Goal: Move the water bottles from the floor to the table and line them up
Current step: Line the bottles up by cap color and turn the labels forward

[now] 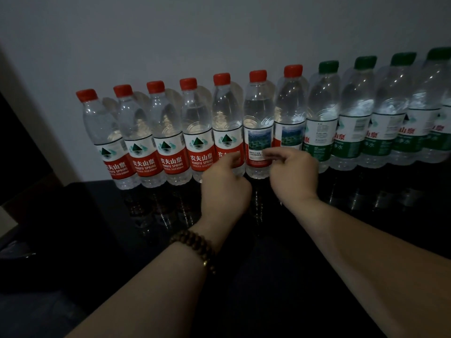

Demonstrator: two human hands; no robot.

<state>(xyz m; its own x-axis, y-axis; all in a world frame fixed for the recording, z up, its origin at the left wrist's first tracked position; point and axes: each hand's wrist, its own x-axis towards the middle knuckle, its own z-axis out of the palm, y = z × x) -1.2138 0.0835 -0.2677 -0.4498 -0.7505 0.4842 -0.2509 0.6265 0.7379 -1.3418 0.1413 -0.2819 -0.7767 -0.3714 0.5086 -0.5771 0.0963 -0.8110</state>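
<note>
On the table [366, 203], water bottles [258, 113] stand upright, caps up.

Single head view, forward and down, close over table [353, 203], facing wall [219, 32].

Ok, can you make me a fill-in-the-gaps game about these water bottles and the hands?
The number of clear plastic bottles with red caps is ____.
The clear plastic bottles at the right end have ____ caps.
The brown beaded bracelet is worn on the ____ wrist.
Missing words: seven; green; left.
</note>
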